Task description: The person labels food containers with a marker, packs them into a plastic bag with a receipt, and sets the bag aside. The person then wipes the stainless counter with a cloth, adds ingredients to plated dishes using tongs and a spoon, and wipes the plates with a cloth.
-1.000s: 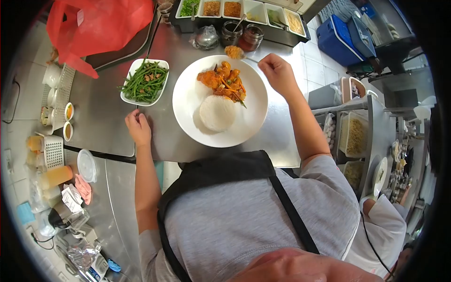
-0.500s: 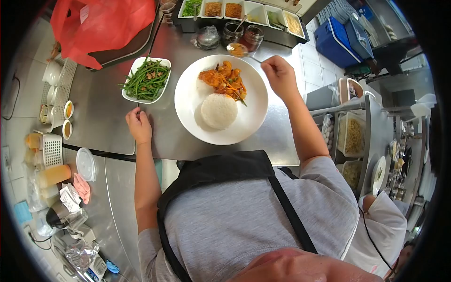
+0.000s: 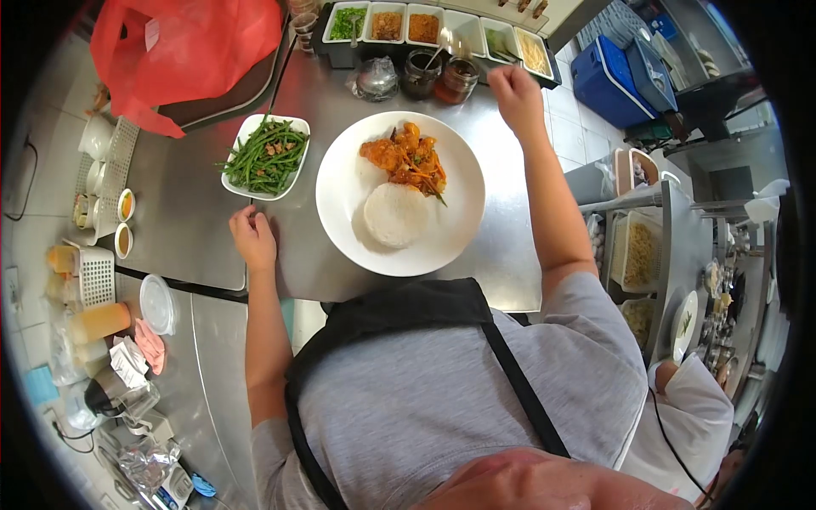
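My right hand (image 3: pixel 517 100) is closed on the handle of a spoon (image 3: pixel 452 39), whose blurred bowl is over the row of topping containers. In front of me is a large white plate (image 3: pixel 344 234) with a dome of white rice (image 3: pixel 398 216) and glazed orange-brown fried pieces (image 3: pixel 404 155) with vegetable strips. To its left stands a square white dish (image 3: pixel 291 183) of green beans (image 3: pixel 268 155) topped with brown bits. My left hand (image 3: pixel 253 238) rests on the steel counter just below that dish, fingers curled, with nothing visible in it.
Behind the plate are two dark sauce jars (image 3: pixel 421 75) and a plastic-wrapped round item (image 3: pixel 376 79). White containers (image 3: pixel 388 23) of toppings line the back. A red bag (image 3: pixel 187 59) lies at upper left. A co-worker's white sleeve (image 3: pixel 693 416) shows at lower right.
My right hand has moved up and away from the plate, carrying the spoon from near the jars to over the containers. My left hand stays by the beans.
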A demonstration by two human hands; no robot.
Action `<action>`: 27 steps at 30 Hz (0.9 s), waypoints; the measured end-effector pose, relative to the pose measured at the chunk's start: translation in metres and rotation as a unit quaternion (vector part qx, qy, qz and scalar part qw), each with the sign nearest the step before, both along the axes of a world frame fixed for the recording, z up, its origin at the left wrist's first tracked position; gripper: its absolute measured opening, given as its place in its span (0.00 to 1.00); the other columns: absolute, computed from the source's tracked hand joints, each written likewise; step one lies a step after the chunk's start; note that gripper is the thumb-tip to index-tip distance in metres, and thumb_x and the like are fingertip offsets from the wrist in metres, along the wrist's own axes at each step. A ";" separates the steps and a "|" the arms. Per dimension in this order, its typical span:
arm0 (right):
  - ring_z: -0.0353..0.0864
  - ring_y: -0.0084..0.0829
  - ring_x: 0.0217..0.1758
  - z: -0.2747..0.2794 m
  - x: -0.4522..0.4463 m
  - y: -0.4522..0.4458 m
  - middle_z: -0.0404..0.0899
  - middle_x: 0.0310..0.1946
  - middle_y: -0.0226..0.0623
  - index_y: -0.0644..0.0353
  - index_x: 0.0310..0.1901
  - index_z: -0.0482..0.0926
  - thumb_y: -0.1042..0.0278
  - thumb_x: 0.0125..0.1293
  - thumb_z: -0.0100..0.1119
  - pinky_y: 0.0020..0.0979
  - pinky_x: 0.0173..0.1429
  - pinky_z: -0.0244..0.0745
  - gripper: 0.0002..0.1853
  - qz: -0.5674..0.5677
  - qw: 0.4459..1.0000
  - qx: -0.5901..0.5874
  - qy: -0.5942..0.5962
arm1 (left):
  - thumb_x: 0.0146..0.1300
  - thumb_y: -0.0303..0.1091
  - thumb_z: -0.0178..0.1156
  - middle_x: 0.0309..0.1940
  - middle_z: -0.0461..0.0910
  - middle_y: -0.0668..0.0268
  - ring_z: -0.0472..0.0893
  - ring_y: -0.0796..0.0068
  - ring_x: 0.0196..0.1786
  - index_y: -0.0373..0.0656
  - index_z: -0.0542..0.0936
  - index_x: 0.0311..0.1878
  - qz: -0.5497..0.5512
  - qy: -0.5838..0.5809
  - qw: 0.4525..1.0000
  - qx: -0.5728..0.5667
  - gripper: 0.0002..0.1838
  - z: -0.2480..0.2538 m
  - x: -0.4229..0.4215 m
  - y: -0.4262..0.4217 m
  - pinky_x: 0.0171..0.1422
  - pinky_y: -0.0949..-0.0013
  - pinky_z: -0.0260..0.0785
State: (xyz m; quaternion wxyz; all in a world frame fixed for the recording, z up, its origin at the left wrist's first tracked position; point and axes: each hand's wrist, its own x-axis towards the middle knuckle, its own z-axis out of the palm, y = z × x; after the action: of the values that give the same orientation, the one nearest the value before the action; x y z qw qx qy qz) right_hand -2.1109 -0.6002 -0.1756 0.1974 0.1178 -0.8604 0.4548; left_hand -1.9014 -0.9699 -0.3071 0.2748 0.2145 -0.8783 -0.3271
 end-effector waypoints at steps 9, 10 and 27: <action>0.76 0.37 0.34 0.024 -0.142 0.001 0.77 0.28 0.43 0.60 0.33 0.77 0.54 0.49 0.51 0.33 0.40 0.69 0.18 -0.062 0.989 0.128 -0.038 | 0.52 0.29 0.49 0.40 0.67 0.58 0.71 0.69 0.32 0.37 0.71 0.39 -0.006 0.013 1.000 -0.007 0.10 -0.002 0.000 -0.002 0.40 0.69 0.66; 0.77 0.35 0.32 0.023 -0.153 0.014 0.78 0.26 0.41 0.60 0.33 0.78 0.53 0.49 0.53 0.31 0.39 0.69 0.18 -0.059 0.991 0.121 -0.018 | 0.52 0.28 0.49 0.40 0.67 0.58 0.71 0.68 0.32 0.37 0.71 0.39 -0.008 0.018 1.000 -0.007 0.10 -0.003 0.001 -0.002 0.40 0.69 0.66; 0.71 0.44 0.50 -0.044 -0.174 0.060 0.71 0.46 0.44 0.59 0.43 0.74 0.67 0.54 0.41 0.41 0.49 0.67 0.16 -0.117 0.835 0.490 -0.220 | 0.52 0.27 0.50 0.39 0.67 0.58 0.71 0.68 0.33 0.37 0.72 0.38 0.000 0.009 1.000 -0.025 0.09 -0.003 0.000 0.001 0.38 0.70 0.66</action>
State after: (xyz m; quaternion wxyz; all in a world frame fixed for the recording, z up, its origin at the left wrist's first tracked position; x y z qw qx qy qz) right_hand -2.2848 -0.5402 -0.2193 -0.0289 -0.0055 -0.9988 -0.0390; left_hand -1.9014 -0.9694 -0.3103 0.2882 0.2047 -0.8837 -0.3068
